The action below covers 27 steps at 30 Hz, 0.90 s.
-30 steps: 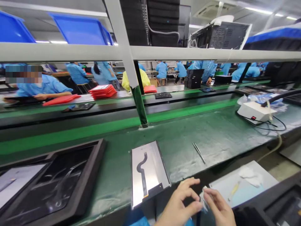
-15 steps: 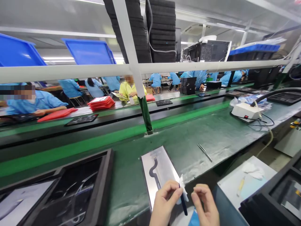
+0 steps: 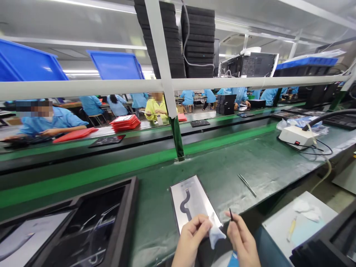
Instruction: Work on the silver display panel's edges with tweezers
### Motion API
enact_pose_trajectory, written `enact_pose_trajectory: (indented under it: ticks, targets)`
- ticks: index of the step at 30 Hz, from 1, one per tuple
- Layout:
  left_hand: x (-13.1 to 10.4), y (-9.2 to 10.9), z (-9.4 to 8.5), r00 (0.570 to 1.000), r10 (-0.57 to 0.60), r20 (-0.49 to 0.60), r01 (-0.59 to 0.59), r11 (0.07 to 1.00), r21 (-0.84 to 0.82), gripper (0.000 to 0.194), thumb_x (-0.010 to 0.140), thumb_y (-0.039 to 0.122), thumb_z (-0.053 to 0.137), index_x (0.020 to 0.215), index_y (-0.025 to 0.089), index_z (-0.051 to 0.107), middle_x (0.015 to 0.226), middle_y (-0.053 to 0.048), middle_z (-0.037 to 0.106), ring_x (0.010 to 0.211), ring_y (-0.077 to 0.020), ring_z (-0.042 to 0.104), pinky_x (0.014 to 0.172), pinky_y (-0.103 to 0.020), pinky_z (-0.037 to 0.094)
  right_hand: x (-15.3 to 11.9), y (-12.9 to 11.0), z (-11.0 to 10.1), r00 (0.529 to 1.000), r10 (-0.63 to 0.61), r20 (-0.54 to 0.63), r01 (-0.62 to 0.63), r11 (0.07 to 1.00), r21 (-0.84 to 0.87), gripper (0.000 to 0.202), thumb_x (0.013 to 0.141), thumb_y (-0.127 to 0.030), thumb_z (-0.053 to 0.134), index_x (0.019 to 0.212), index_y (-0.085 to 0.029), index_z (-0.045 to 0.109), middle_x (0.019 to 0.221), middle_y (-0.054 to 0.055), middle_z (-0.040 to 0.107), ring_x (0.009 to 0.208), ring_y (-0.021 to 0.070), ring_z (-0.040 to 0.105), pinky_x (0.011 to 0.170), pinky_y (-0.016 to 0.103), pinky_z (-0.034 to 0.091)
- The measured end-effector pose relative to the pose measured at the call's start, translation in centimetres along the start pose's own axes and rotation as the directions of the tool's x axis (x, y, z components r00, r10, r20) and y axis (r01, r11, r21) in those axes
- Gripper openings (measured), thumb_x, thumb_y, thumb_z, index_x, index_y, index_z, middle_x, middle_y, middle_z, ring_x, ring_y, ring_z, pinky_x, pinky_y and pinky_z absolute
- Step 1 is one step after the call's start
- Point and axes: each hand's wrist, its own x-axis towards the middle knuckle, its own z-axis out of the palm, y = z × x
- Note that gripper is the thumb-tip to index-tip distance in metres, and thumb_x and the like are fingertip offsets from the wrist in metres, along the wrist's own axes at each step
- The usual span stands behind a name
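My left hand (image 3: 194, 237) is closed on a small white wipe (image 3: 216, 234), which hangs from its fingertips. Close by on the right, my right hand (image 3: 241, 237) grips a thin black pointed stick (image 3: 231, 214) with its tip upward; the rest is hidden in the fingers. Partly behind the left hand, a silver-backed screen panel (image 3: 196, 193) lies on the green bench, a curved black flex cable (image 3: 184, 204) along its back. To the right of the panel, metal tweezers (image 3: 247, 185) rest on the bench. Something blue (image 3: 233, 259) shows below the right hand.
A black foam tray (image 3: 130, 211) with screen panels stands at left. A white box with a black hose (image 3: 299, 136) sits at right. Beside the bench edge, a white surface (image 3: 278, 222) carries crumpled wipes (image 3: 307, 210). A post (image 3: 177, 139) rises behind the panel; co-workers sit across the line.
The black stick has passed from my left hand to my right. My left hand keeps the white wipe, now hanging more spread out. The view has shifted slightly.
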Motion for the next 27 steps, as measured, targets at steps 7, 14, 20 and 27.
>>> enact_pose_trajectory:
  ticks: [7,14,20,27]
  targets:
    - [0.0,0.8,-0.5,0.988,-0.111,0.110,0.135,0.959,-0.249,0.041,0.070,0.043,0.083,0.063,0.015,0.054,0.065,0.002,0.050,0.059,-0.0096,0.048,0.058,-0.020,0.040,3.1,-2.7,1.1,0.860,0.264,0.436,-0.329,0.941,0.079,0.053,0.063,-0.064,0.079,0.082,-0.018,0.062,0.055,-0.010,0.035,0.047,0.0059,0.018,0.043,0.021,0.015]
    - [0.4,-0.2,-0.2,0.985,-0.011,0.172,0.013,1.000,-0.009,0.061,0.067,0.063,0.080,0.103,0.021,0.054,0.088,-0.002,0.065,0.080,-0.0172,0.063,0.074,-0.026,0.046,4.0,-5.8,1.6,0.846,0.069,0.529,0.081,0.964,-0.255,0.033,0.081,-0.046,0.067,0.068,-0.020,0.053,0.062,-0.005,0.046,0.060,0.0129,0.042,0.057,0.025,0.034]
    - [0.8,0.1,-0.7,1.000,0.004,0.031,-0.013,0.957,0.289,0.054,0.076,0.069,0.067,0.073,0.015,0.059,0.066,0.001,0.054,0.065,-0.0130,0.050,0.063,-0.023,0.039,5.6,-5.7,0.4,0.866,0.091,0.492,0.062,0.956,-0.286,0.037,0.080,-0.053,0.065,0.069,-0.020,0.057,0.062,-0.004,0.046,0.060,0.0136,0.043,0.054,0.025,0.035]
    - [1.1,-0.9,-0.3,0.978,0.019,0.206,-0.040,0.994,0.098,0.077,0.070,0.071,0.072,0.125,0.021,0.051,0.098,-0.006,0.065,0.090,-0.0215,0.061,0.088,-0.034,0.043,5.2,-5.5,0.7,0.864,0.188,0.466,-0.071,0.964,-0.257,0.050,0.072,-0.066,0.069,0.063,-0.021,0.049,0.058,-0.007,0.038,0.055,0.0117,0.036,0.052,0.025,0.031]
